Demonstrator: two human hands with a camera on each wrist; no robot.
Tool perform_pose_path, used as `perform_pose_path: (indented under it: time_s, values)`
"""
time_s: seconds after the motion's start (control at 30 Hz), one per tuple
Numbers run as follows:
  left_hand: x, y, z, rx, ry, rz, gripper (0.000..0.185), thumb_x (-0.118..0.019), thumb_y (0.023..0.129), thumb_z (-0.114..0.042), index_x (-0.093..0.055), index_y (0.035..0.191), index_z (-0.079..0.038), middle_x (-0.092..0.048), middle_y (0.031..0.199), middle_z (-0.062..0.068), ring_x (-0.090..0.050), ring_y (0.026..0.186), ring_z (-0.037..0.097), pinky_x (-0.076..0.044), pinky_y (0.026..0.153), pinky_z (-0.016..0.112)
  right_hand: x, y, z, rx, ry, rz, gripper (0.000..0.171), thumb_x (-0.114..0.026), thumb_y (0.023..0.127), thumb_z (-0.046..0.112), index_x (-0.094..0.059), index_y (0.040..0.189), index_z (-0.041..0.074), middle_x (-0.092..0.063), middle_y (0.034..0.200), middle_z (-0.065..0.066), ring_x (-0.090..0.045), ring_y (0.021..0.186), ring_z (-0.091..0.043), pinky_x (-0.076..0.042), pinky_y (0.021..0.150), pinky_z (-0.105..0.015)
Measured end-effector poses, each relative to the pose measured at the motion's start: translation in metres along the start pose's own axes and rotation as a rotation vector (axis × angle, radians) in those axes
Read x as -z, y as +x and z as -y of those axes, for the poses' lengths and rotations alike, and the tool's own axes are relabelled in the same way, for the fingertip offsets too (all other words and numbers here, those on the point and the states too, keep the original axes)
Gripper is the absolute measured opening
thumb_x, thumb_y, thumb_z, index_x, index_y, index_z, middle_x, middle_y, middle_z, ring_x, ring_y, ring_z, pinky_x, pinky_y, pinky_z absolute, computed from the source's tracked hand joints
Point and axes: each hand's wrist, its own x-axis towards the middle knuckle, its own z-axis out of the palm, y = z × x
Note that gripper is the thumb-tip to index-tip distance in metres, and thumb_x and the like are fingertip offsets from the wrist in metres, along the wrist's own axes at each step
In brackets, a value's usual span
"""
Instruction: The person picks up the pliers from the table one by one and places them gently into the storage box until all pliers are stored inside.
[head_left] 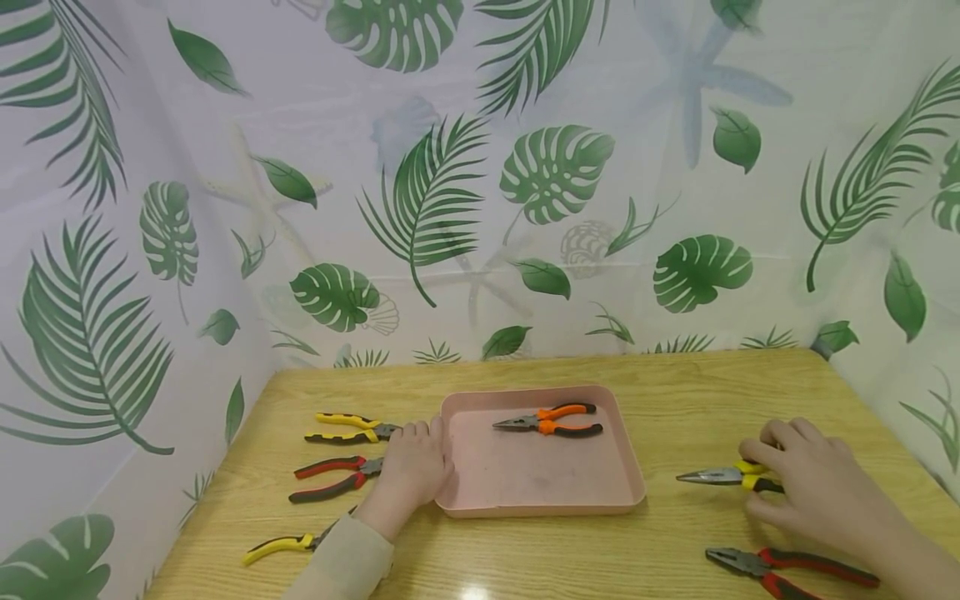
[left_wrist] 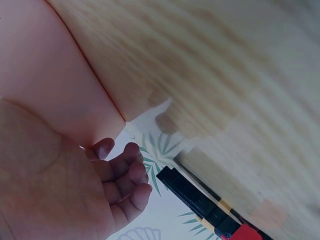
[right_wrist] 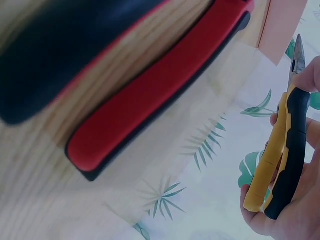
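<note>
**Wooden table, leaf-print backdrop: pliers laid out round a pink tray**

The wooden table (head_left: 675,400) stands before leaf-patterned sheeting. A pink tray (head_left: 457,467) at centre holds orange-handled pliers (head_left: 551,419). The right hand (head_left: 813,483) has its fingers curled round the yellow-handled long-nose pliers (head_left: 723,476), right of the tray; red-handled pliers (head_left: 787,569) lie just nearer. The left hand (head_left: 408,468) rests against the tray's left rim, fingers loosely curled, gripping nothing, beside three more pliers.
</note>
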Motion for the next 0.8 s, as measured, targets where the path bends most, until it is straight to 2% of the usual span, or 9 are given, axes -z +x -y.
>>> perform_pose_path:
  time_s: [0.27,0.47,0.8]
  values:
    - [-0.001,0.0,0.0,0.001,-0.011,-0.013,0.032,-0.052,0.107,-0.034,-0.052,0.121,-0.005,-0.062,0.102,0.013,-0.062,0.1,0.03,-0.051,0.097,0.046,0.001,0.004,0.005,0.02,0.011,0.0,0.037,-0.09,0.075,0.041,-0.07,0.101,0.025,-0.053,0.094,0.004,-0.045,0.084,-0.019,-0.033,0.06,-0.035]
    - [-0.001,-0.001,0.001,-0.007,-0.009,-0.028,0.028,-0.053,0.107,-0.034,-0.05,0.112,-0.006,-0.06,0.097,0.012,-0.06,0.094,0.029,-0.051,0.092,0.045,0.001,0.009,0.008,0.047,0.015,-0.033,0.037,-0.089,0.075,0.041,-0.071,0.103,0.025,-0.055,0.095,0.003,-0.045,0.084,-0.019,-0.033,0.061,-0.035]
    - [0.0,-0.002,0.0,-0.009,-0.022,-0.042,0.027,-0.055,0.106,-0.033,-0.049,0.108,-0.007,-0.056,0.091,0.01,-0.057,0.088,0.027,-0.05,0.086,0.043,0.0,0.014,0.013,0.062,0.012,-0.088,0.037,-0.089,0.072,0.038,-0.072,0.102,0.023,-0.056,0.095,0.001,-0.046,0.084,-0.02,-0.033,0.061,-0.034]
